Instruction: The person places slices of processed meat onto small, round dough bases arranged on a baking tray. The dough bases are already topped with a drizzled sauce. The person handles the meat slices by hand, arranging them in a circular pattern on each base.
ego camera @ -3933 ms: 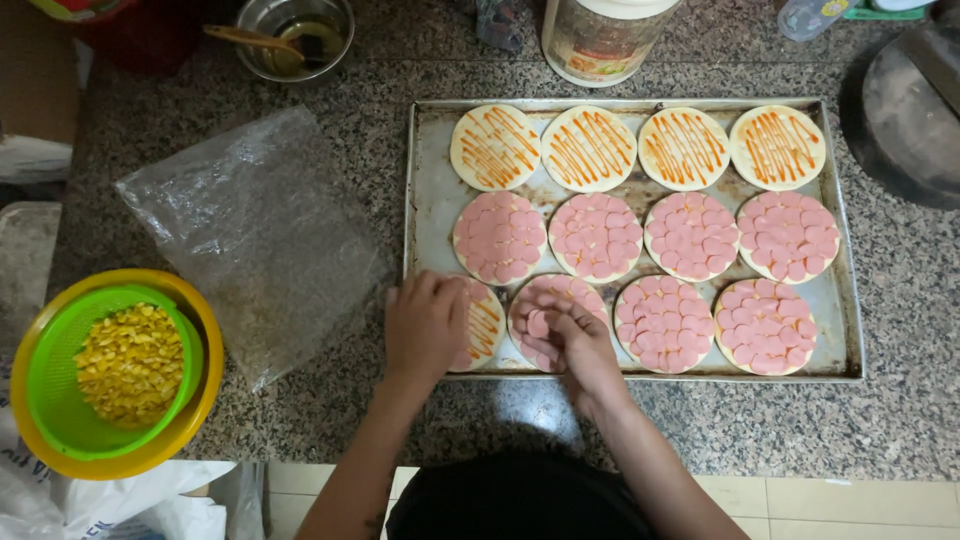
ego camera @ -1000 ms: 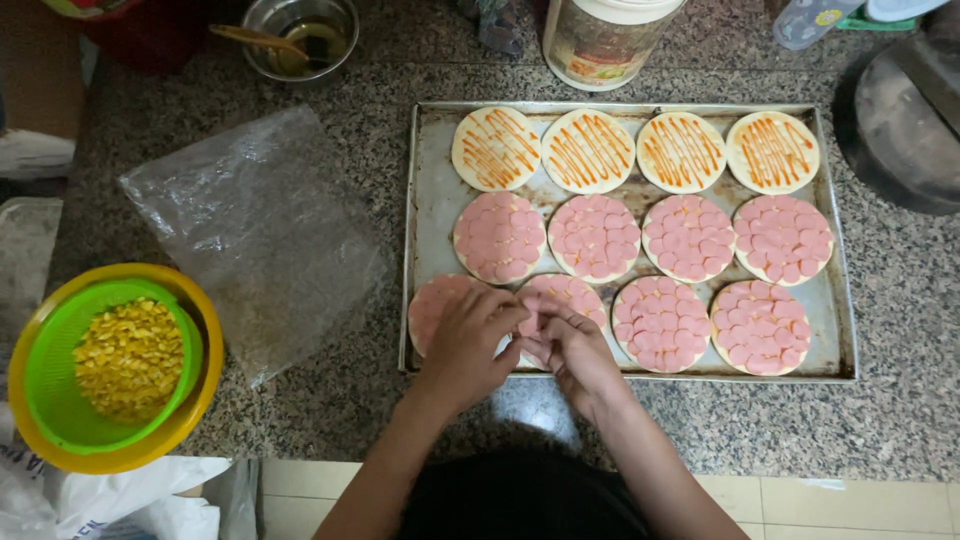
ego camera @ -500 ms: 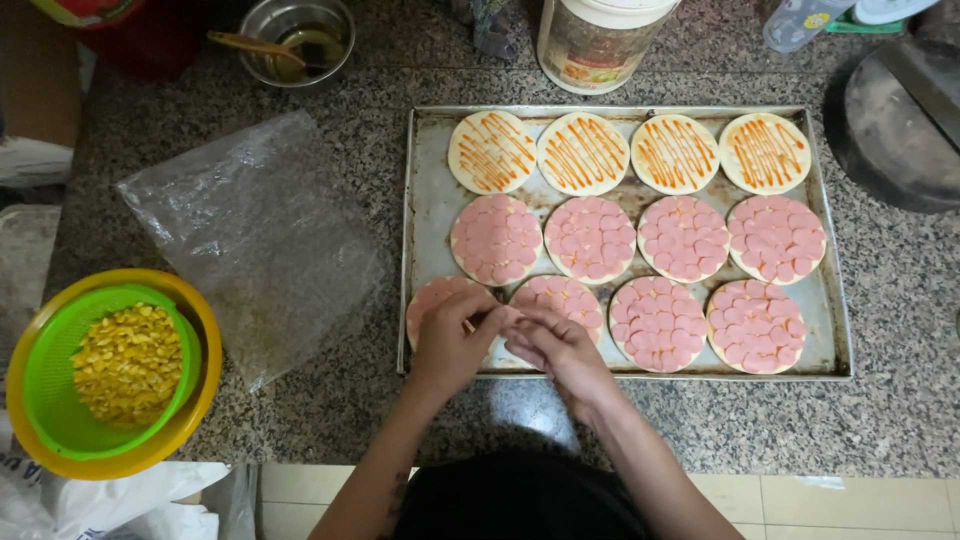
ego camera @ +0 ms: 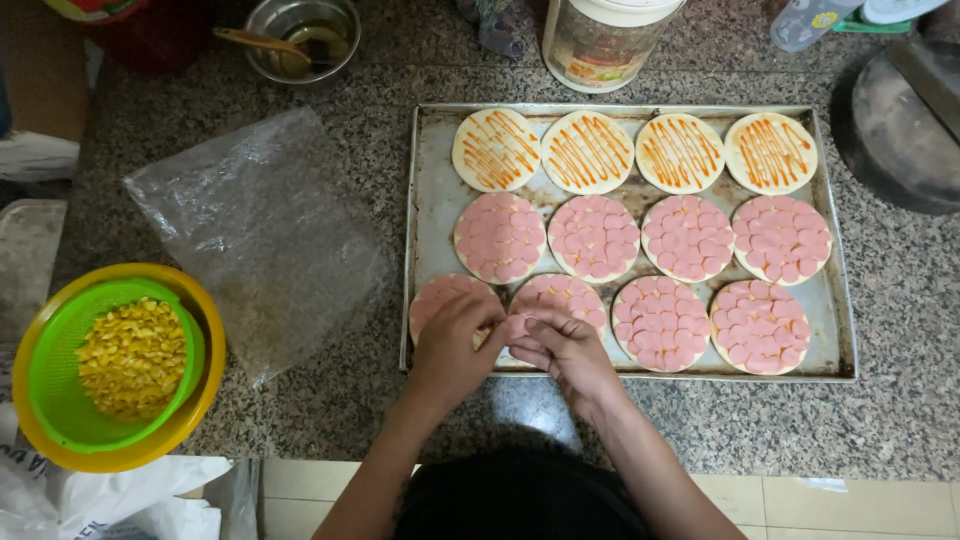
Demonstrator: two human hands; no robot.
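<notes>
A metal baking tray (ego camera: 430, 190) on a granite counter holds three rows of small round dough bases. The back row (ego camera: 586, 151) carries orange sauce stripes. The middle row (ego camera: 594, 238) and front row (ego camera: 661, 322) are covered with pink sausage slices. My left hand (ego camera: 455, 340) rests on the front-left base (ego camera: 437, 297), fingers curled, pinching pink slices. My right hand (ego camera: 562, 348) lies beside it over the second front base (ego camera: 565, 296), holding sausage slices between the fingers. Both hands meet at the tray's front left corner.
A green colander of yellow corn kernels (ego camera: 130, 358) sits in a yellow bowl (ego camera: 195, 400) at the left. A crumpled clear plastic bag (ego camera: 260, 235) lies between bowl and tray. A steel bowl with a spoon (ego camera: 300, 38), a white-lidded jar (ego camera: 605, 40) and a dark round pan (ego camera: 905, 125) stand at the back.
My left hand has slid from the tray's front-left base toward the right hand, uncovering that base, which now shows more sausage slices. My right hand stayed near the second base.
</notes>
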